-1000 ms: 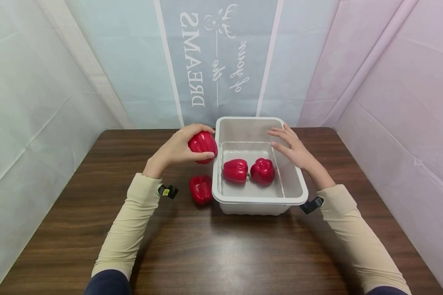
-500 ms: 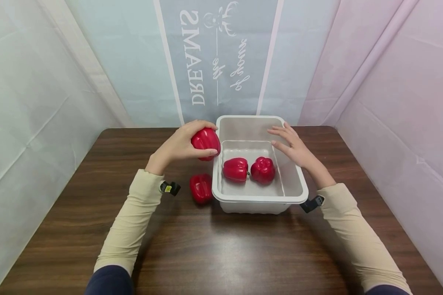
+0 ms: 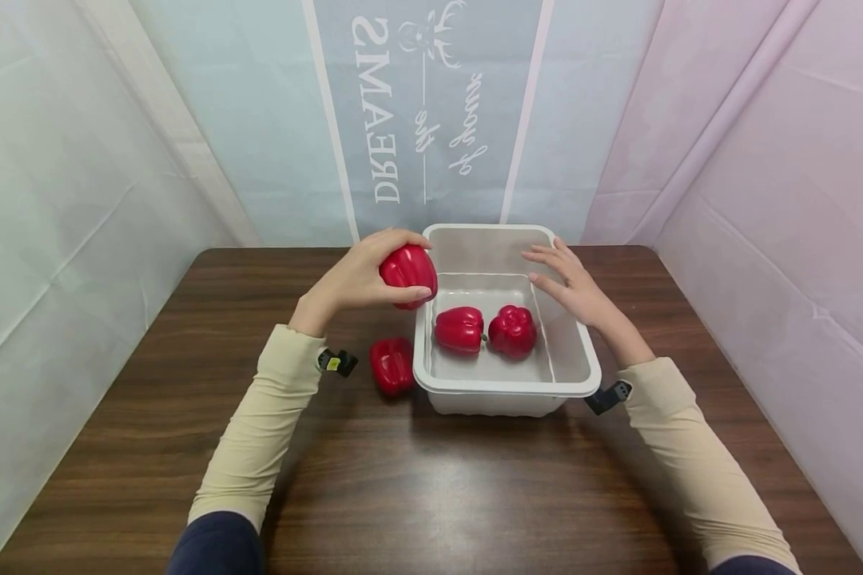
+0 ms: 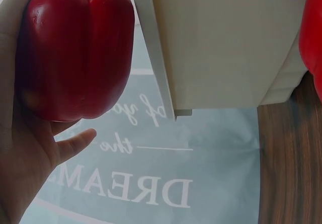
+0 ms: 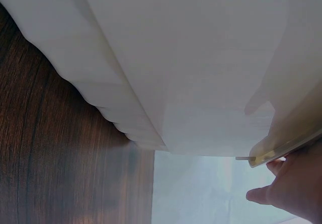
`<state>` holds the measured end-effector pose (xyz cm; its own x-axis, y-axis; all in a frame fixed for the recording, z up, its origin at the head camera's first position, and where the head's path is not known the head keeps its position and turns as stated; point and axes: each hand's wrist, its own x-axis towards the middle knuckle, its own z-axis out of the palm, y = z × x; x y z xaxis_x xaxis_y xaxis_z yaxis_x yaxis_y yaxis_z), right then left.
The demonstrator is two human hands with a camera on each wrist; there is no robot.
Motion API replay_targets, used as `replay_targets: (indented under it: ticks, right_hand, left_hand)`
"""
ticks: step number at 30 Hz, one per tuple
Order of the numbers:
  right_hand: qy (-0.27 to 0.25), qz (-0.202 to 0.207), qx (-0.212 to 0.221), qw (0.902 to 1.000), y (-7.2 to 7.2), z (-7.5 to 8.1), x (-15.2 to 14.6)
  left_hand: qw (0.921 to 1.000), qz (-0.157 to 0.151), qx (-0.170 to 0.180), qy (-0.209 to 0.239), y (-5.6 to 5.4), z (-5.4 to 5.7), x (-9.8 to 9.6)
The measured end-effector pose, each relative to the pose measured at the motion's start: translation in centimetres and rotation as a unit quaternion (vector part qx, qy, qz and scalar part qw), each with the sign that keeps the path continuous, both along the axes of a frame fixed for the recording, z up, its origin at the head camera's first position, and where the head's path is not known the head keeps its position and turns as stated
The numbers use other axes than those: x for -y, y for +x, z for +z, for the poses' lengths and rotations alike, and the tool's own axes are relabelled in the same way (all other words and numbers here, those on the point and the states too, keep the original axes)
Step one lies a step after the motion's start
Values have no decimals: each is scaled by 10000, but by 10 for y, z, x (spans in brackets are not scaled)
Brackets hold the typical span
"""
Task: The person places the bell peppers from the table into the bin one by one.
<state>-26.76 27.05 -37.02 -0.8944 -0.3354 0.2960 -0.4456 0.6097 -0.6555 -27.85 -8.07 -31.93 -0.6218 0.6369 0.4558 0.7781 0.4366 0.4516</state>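
My left hand (image 3: 355, 275) grips a red bell pepper (image 3: 408, 275) beside the left rim of a white plastic bin (image 3: 507, 389), thumb in front and fingers over the back. Seen from the left wrist, this bell pepper (image 4: 75, 53) is raised level with the bin's edge. Two more red bell peppers lie inside: one on its side (image 3: 459, 331) at the left, another (image 3: 513, 331) with its lobed end up. Across the right rim lies my right hand (image 3: 571, 291), fingers loosely extended over the inside. The right wrist view catches part of this hand (image 5: 294, 186) at the rim.
A further red bell pepper (image 3: 392, 366) lies on the dark wooden table (image 3: 345, 495), close against the bin's left side. Behind the table hangs a pale blue cloth (image 3: 266, 120) with lettering, and white cloth walls (image 3: 784, 239) stand at both sides.
My left hand has carried its bell pepper a little right and up, so it now overlaps the bin's left rim in the head view. The right hand and the bin stay put.
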Motion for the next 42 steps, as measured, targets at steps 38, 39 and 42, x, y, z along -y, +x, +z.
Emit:
replay_targets:
  ticks: [38, 39, 42]
  right_hand:
    - [-29, 16, -32, 10000, -1, -1, -1]
    - [-37, 21, -35, 10000, -1, -1, -1]
    - [-52, 32, -57, 10000, -1, -1, 0]
  left_hand:
    - [9993, -85, -319, 193, -6, -6, -27]
    - [9993, -88, -324, 192, -6, -7, -28]
    - [9992, -100, -332, 193, -6, -7, -29]
